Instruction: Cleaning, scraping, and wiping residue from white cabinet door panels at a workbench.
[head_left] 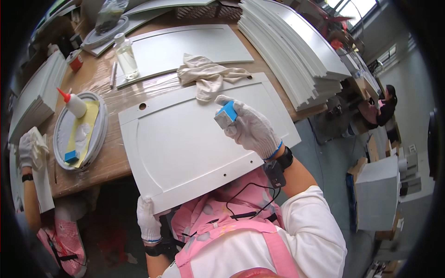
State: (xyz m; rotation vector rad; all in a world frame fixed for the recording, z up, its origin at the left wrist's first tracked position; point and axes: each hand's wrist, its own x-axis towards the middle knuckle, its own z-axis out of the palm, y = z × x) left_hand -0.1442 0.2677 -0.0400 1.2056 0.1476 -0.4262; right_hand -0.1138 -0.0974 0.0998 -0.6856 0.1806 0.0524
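Observation:
A white cabinet door panel (194, 139) with a recessed, curved-edge field and several small holes lies in front of me, its near edge against my apron. My left hand (149, 220), in a white glove, grips the panel's near left corner, its fingers partly hidden. Over the panel's right half, my gloved right hand (252, 127) holds up a small blue sanding block (226, 113) with a grey face, pinched between thumb and fingers. A crumpled beige cloth (208, 76) rests across the panel's far edge.
Another white panel (185, 48) lies behind, with a clear bottle (126, 58) near its left end. A round lid (102, 134) holds a red-tipped squeeze bottle (74, 104) and another blue block (71, 156). Stacked panels (296, 60) stand right. A co-worker's gloved hand (31, 148) is left.

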